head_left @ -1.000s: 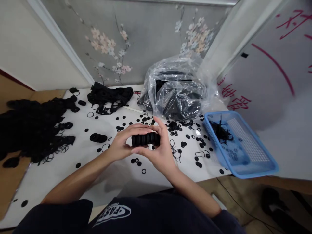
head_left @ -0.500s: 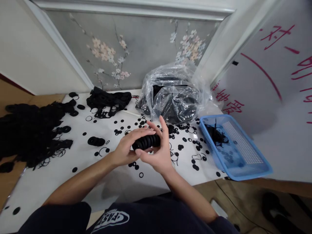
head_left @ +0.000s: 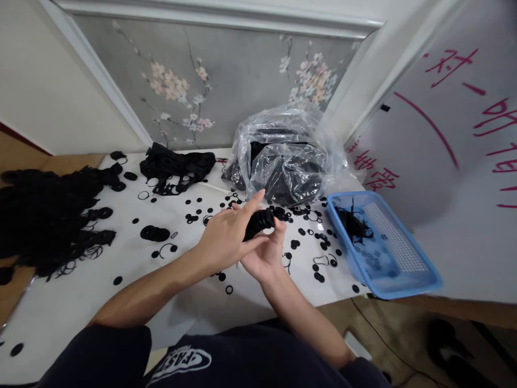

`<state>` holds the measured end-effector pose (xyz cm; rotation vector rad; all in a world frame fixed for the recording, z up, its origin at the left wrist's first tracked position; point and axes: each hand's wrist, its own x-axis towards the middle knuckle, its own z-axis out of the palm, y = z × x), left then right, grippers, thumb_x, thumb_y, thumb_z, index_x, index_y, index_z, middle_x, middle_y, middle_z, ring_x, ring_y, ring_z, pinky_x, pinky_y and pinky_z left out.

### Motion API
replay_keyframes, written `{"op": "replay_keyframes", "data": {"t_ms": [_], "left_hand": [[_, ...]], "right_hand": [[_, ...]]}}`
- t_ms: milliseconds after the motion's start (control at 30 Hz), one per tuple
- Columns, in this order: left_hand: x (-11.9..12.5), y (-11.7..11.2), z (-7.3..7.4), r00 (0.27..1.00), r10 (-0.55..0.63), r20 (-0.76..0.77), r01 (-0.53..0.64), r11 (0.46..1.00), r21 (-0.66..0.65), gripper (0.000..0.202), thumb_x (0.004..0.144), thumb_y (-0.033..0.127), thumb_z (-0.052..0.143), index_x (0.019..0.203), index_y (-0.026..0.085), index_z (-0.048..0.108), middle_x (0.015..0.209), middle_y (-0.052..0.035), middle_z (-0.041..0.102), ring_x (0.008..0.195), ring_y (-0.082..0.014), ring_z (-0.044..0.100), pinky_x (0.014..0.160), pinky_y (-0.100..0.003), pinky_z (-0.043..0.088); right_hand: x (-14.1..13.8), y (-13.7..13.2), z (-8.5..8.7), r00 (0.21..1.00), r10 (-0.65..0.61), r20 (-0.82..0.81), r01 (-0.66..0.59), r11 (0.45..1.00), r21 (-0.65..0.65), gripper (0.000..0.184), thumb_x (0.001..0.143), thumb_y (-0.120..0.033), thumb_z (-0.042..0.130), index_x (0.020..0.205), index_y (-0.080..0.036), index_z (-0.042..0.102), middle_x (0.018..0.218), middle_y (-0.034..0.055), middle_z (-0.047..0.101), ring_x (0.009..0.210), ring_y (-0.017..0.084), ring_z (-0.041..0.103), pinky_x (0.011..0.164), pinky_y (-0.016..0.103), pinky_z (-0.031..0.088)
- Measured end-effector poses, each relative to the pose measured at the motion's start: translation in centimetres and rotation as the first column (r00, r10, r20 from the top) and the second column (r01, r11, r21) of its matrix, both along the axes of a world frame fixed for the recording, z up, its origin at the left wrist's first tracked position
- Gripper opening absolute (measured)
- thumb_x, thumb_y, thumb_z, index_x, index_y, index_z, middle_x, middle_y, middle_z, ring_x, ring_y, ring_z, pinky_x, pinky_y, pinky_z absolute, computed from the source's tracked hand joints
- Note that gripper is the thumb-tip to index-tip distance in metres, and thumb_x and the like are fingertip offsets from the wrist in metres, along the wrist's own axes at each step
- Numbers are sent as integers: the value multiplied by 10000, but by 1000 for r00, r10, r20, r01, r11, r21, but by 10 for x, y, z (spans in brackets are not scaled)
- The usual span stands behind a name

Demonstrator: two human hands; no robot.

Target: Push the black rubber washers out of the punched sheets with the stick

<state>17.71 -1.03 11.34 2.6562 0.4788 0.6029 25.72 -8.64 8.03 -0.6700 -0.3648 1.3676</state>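
Between my hands is a curved stack of black rubber rings [head_left: 260,223], threaded close together. My left hand [head_left: 228,234] has its thumb above the stack's near end and its fingers below it. My right hand [head_left: 264,253] curls up around the stack from underneath. Loose black rings and washers [head_left: 299,231] lie scattered on the white table [head_left: 81,302] around both hands. Part of the stack is hidden behind my fingers.
A clear plastic bag of black rubber pieces [head_left: 283,161] stands at the back. A blue mesh basket [head_left: 388,291] holding a black tangle sits at the right. A large black heap [head_left: 44,215] lies at the left, and a black clump [head_left: 173,170] at the back.
The stack has tilted from nearly level to pointing up and to the right. My left hand's fingers have spread along it. The view has shifted slightly.
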Motion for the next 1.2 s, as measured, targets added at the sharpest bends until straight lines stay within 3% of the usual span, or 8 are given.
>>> {"op": "replay_keyframes", "data": {"t_ms": [233, 433, 533, 733, 800, 900, 1033, 1200], "left_hand": [[2, 6, 13, 990, -87, -114, 75, 992, -105, 1019, 746, 415, 720, 1512, 256, 67, 1149, -84, 688, 912, -291, 673, 738, -377, 500], [8, 15, -18, 986, -164, -28, 161, 982, -95, 454, 917, 375, 519, 1344, 246, 439, 1169, -110, 649, 1022, -282, 624, 826, -419, 501], [18, 27, -27, 985, -174, 7, 174, 981, -90, 399, 892, 356, 558, 1262, 218, 498, 1128, -112, 647, 1044, -284, 601, 875, -451, 490], [63, 67, 6, 967, -204, 152, 215, 975, -61, 552, 852, 451, 602, 1338, 238, 449, 1368, -99, 516, 1255, -280, 459, 1051, -476, 387], [81, 86, 15, 980, -154, 126, 170, 977, -131, 659, 882, 529, 518, 1426, 207, 333, 1448, -129, 433, 1291, -284, 440, 1043, -449, 400], [95, 111, 15, 975, -22, -222, -14, 987, -157, 855, 897, 664, 329, 1488, 69, 170, 1402, -246, 453, 1207, -346, 524, 966, -479, 443], [84, 129, 5, 901, 125, -416, -113, 992, 53, 949, 823, 764, 340, 1333, -26, 474, 1343, -308, 485, 1319, -461, 355, 1107, -613, 164], [55, 132, -1, 861, 35, -507, 3, 997, 73, 822, 781, 820, 323, 882, 134, 763, 1347, -182, 539, 1428, -423, 129, 1165, -539, 10]], "right_hand": [[5, -3, -5, 995, 7, -103, -15, 997, -79, 755, 662, -773, 402, 1107, -200, 614, 1177, 110, 627, 1225, 306, 510, 1043, 473, 421], [19, -3, -21, 999, 46, 0, -46, 998, -42, 627, 763, -683, 392, 1154, -238, 597, 1171, 92, 630, 1070, 297, 607, 889, 483, 525], [32, 4, -25, 998, -32, 51, 39, 991, -130, 461, 775, -592, 456, 1021, -237, 621, 1009, 75, 662, 952, 273, 644, 801, 443, 561], [87, 52, 3, 937, -218, 273, 245, 967, -70, 380, 746, -568, 532, 904, -228, 594, 859, 46, 636, 806, 207, 644, 743, 352, 587], [115, 78, 19, 808, -292, 511, 342, 940, -3, 392, 754, -592, 493, 908, -239, 568, 893, 32, 635, 799, 181, 640, 749, 326, 595], [154, 121, 37, 704, -280, 652, 338, 940, 37, 331, 802, -545, 430, 871, -245, 551, 896, 11, 633, 843, 141, 631, 806, 285, 582], [178, 166, 46, 497, -77, 865, 171, 985, -10, 232, 698, -383, 651, 839, -201, 627, 846, 24, 669, 853, 174, 640, 812, 328, 571], [172, 196, 38, 37, 151, 988, 8, 988, -152, 338, 517, -222, 826, 828, -160, 706, 920, 69, 710, 988, 265, 625, 981, 385, 447]]}}
